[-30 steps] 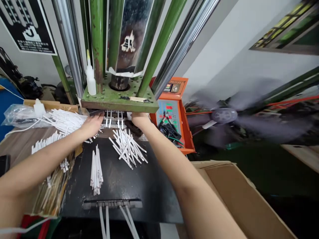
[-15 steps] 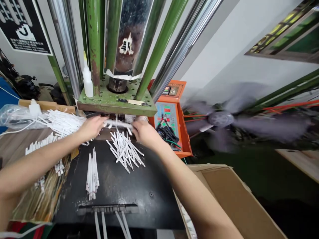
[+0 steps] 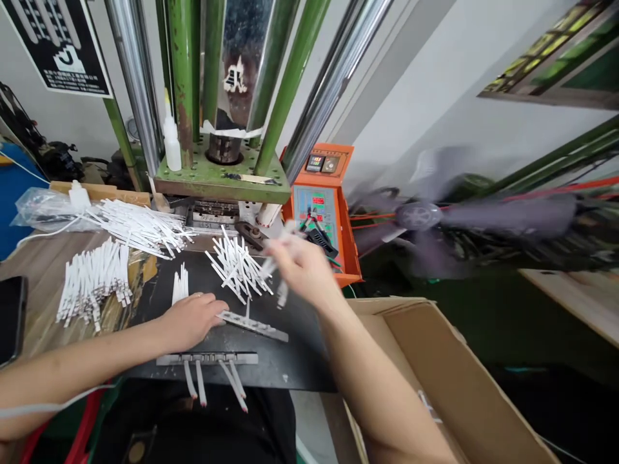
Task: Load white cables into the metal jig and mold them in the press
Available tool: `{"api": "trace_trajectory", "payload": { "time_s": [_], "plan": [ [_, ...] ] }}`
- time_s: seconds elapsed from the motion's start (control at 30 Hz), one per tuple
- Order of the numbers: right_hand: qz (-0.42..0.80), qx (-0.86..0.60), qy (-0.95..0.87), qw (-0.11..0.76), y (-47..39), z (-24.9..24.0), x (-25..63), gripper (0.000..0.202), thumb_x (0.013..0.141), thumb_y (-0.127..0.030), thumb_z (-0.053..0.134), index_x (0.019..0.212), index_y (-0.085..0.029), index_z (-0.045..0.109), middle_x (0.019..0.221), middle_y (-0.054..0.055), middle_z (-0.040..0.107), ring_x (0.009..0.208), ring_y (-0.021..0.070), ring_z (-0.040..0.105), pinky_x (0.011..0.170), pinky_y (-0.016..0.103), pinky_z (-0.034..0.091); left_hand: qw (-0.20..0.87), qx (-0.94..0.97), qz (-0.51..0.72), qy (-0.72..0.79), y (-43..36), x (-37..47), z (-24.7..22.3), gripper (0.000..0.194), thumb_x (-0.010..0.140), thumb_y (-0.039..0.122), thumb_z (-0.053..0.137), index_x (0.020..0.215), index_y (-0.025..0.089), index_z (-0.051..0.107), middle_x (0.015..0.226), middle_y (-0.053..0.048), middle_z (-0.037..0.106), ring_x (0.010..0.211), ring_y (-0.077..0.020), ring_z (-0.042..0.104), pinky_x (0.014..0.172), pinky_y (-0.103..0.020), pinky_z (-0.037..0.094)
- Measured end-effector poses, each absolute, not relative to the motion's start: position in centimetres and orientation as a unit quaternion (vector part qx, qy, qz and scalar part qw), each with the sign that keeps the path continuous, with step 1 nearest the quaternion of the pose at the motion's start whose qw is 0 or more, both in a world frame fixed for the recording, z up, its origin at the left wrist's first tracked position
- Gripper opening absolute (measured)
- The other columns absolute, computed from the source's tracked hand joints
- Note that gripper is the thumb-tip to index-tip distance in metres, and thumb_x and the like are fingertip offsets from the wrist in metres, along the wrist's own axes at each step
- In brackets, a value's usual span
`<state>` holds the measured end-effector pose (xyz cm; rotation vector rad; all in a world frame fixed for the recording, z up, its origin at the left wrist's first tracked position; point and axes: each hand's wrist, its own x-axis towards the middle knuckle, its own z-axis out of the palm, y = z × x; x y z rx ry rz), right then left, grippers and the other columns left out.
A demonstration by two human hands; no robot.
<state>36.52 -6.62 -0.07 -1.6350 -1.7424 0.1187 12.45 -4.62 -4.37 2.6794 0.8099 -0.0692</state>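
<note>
Over smooth black tabletop [image 3: 304, 361], the left hand [image 3: 191, 321] pinches a slotted metal bar [image 3: 260, 328]; right hand [image 3: 310, 267] blurred, fingers unclear.

Left hand [image 3: 193, 320] gone from the press [image 3: 217, 186] to the black table [image 3: 307, 364], now at one end of a bar [image 3: 258, 327], hiding the bundle's [image 3: 180, 283] lower part. Right hand [image 3: 309, 267] pulled out too, shifted right, blurred, with blurred strips [image 3: 282, 294]. Press front now uncovered.

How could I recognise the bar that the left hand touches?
In front of the green press is a black board. On it, find the metal bar touching the left hand. Unlike the neighbouring bar with four hanging white sticks, it slants.
</note>
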Motion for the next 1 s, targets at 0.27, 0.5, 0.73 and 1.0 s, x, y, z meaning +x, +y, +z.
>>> {"api": "trace_trajectory", "payload": {
  "time_s": [0.27, 0.5, 0.73, 1.0],
  "plan": [
    [0.146, -0.571, -0.791, 0.161, -9.3, -3.0, 31.9, 0.024, 0.086, -0.039, 0.065, 0.095, -0.017, 0.066, 0.084, 0.008, 0.071, 0.081, 0.0225, 0.066, 0.073, 0.030, 0.048, 0.097, 0.955, 0.035, 0.277, -5.1, 13.6, -3.6, 0.011, 0.094, 0.026, 0.051, 0.096, 0.016, 0.055, 0.092, -0.005, 0.062, 0.088, -0.0211, 0.059, 0.078, -0.032, 0.047],
    [0.067, -0.713, -0.617, 0.325, -16.1, -6.8, 41.3, 0.036, 0.092, -0.047, 0.048, 0.097, -0.017, 0.068, 0.091, 0.010, 0.074, 0.077, 0.0242, 0.070, 0.071, 0.035, 0.055, 0.116, 0.953, -0.084, 0.268, -4.5, 11.0, -1.2, 0.012, 0.091, 0.019, 0.054, 0.101, 0.019, 0.061, 0.105, -0.005, 0.061, 0.089, -0.0192, 0.061, 0.072, -0.028, 0.044],
    [0.049, -0.553, -0.788, 0.268, -19.0, -8.7, 34.7, 0.030, 0.091, -0.032, 0.056, 0.117, -0.018, 0.061, 0.138, 0.016, 0.050, 0.131, 0.0336, 0.043, 0.103, 0.061, 0.038, 0.201, 0.914, -0.204, 0.287, -6.9, 5.5, 0.6, 0.015, 0.078, 0.022, 0.069, 0.091, 0.021, 0.062, 0.098, -0.003, 0.065, 0.090, -0.0223, 0.063, 0.073, -0.030, 0.044],
    [0.001, -0.504, -0.821, 0.270, -13.0, -7.7, 35.4, 0.024, 0.096, -0.025, 0.048, 0.114, -0.017, 0.062, 0.097, 0.012, 0.069, 0.085, 0.0213, 0.063, 0.077, 0.035, 0.053, 0.129, 0.941, -0.096, 0.299, -2.3, 6.3, -1.1, 0.022, 0.095, 0.030, 0.043, 0.104, 0.021, 0.060, 0.091, -0.003, 0.068, 0.074, -0.0185, 0.065, 0.065, -0.029, 0.048]
  ]
}}
